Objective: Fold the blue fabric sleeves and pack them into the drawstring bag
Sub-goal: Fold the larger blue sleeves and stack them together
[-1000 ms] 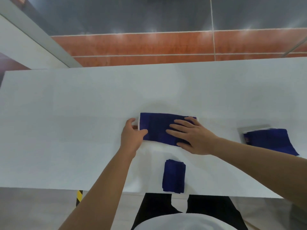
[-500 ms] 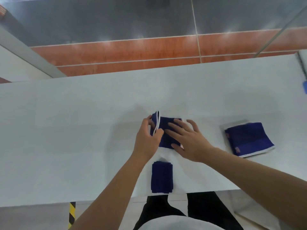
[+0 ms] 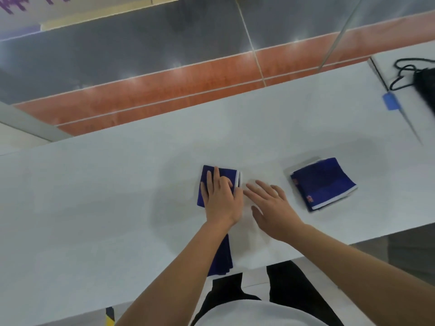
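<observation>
A blue fabric sleeve with white edging (image 3: pixel 226 173) lies folded in half on the white table (image 3: pixel 94 196). My left hand (image 3: pixel 221 198) presses flat on it, fingers spread. My right hand (image 3: pixel 270 205) hovers open just to its right, off the fabric. A second folded blue sleeve (image 3: pixel 226 257) lies near the front edge, partly hidden under my left forearm. A stack of folded blue sleeves (image 3: pixel 323 183) sits to the right. The black drawstring bag (image 3: pixel 426 88) with its cord lies at the far right edge.
A strip of blue tape (image 3: pixel 390 101) marks the seam between this table and the neighbouring one at the right. Beyond the table's far edge is a tiled floor in orange and grey. My body stands at the front edge.
The left hand has folded the sleeve's left end over to the right and now presses it flat. The right hand has slid off the fabric. The view has swung right, showing the bag.
</observation>
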`<act>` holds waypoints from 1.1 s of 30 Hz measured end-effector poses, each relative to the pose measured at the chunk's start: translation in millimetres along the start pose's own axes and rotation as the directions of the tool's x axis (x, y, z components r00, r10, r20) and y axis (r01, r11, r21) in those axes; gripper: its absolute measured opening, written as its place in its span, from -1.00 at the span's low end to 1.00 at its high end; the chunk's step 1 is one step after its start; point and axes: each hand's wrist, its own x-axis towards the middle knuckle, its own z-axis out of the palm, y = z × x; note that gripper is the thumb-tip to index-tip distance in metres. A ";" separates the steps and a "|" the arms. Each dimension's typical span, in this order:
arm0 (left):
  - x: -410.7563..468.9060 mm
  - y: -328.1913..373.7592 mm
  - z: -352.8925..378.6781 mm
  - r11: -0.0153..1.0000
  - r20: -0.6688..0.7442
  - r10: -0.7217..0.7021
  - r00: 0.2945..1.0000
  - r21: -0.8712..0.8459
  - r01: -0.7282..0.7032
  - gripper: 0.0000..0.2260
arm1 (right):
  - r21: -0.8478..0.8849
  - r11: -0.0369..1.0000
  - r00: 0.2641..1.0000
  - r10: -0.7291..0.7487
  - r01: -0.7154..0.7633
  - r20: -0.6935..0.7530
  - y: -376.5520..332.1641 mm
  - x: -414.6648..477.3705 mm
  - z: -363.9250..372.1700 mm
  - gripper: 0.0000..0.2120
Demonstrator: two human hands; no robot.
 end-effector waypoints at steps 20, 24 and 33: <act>48.2 -63.9 -14.9 0.714 0.226 0.349 0.910 0.565 -0.414 -0.41 | -0.201 0.979 0.985 0.018 0.017 0.171 -16.2 9.0 11.4 -0.35; 41.0 -54.6 -29.6 0.832 0.196 0.275 0.941 0.441 -0.336 -0.36 | -0.247 0.969 0.964 0.089 -0.026 0.249 -27.5 11.1 0.7 -0.34; 41.0 -41.6 -73.2 0.782 0.269 -0.272 0.924 -0.498 0.375 -0.78 | -0.221 0.969 0.947 0.173 -0.114 0.271 -44.4 11.0 -10.9 -0.34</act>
